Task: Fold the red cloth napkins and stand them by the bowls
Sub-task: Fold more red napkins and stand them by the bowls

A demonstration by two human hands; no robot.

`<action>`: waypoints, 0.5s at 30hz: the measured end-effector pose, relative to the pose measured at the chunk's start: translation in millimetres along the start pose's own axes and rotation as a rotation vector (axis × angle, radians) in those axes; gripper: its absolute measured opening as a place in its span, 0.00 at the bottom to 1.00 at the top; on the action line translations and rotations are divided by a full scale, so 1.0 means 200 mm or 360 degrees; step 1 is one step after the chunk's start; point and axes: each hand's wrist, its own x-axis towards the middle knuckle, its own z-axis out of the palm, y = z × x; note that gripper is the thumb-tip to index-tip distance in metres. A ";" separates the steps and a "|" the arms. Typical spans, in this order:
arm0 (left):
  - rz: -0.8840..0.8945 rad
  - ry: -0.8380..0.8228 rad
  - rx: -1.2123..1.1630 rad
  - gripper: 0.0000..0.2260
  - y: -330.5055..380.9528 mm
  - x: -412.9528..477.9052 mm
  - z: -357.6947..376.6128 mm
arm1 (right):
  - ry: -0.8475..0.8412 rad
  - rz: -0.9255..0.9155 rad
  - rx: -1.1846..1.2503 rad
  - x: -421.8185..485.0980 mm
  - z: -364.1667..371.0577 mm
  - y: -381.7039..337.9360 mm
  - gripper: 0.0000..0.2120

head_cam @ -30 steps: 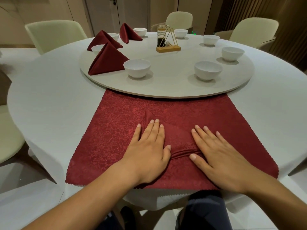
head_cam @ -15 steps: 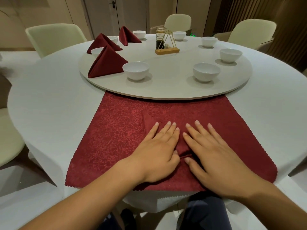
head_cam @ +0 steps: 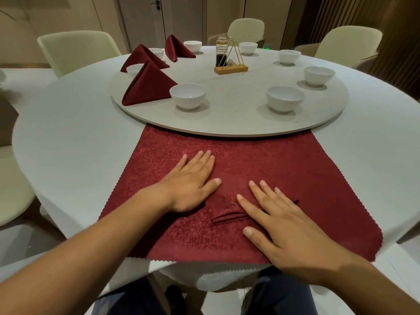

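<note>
Fingers [head_cam: 200, 162] straight, left hand [head_cam: 191, 185] and right hand [head_cam: 288, 233] have slid apart on the red napkin [head_cam: 306, 169], baring seemingly a pleat [head_cam: 229, 218]

You face a round table [head_cam: 68, 133] under a white cloth, with a pale turntable [head_cam: 238, 117] resting on it. Toward the turntable's far side stands a wooden stand [head_cam: 231, 69] with a gold wire triangle [head_cam: 237, 45] (just an open frame) and a glass jar [head_cam: 221, 50] holding what may be dark sauce. Pale chairs ring the table: a left chair [head_cam: 75, 51], a far chair [head_cam: 246, 29] and a right chair [head_cam: 347, 44]. Behind them you see a door [head_cam: 141, 19] and a slatted wall [head_cam: 318, 17].
</note>
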 end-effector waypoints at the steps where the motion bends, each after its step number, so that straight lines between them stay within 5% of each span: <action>1: -0.0008 -0.0019 0.0028 0.31 -0.03 0.01 -0.01 | -0.0016 0.0004 -0.0003 0.00 0.00 0.00 0.31; 6: -0.0082 0.0001 0.0078 0.31 -0.11 0.06 -0.04 | -0.0033 0.0011 0.0002 0.00 -0.01 -0.01 0.31; 10: 0.0302 0.0546 0.0106 0.27 0.00 -0.02 0.00 | -0.0023 0.0008 -0.0016 -0.01 -0.01 -0.01 0.31; 13: 0.0524 0.0337 -0.0263 0.27 0.12 -0.15 0.01 | -0.0007 -0.0009 -0.0023 0.00 0.01 0.00 0.31; 15: 0.0438 0.0138 -0.0139 0.32 0.14 -0.21 0.04 | 0.0016 -0.0016 -0.0012 0.00 0.01 0.01 0.31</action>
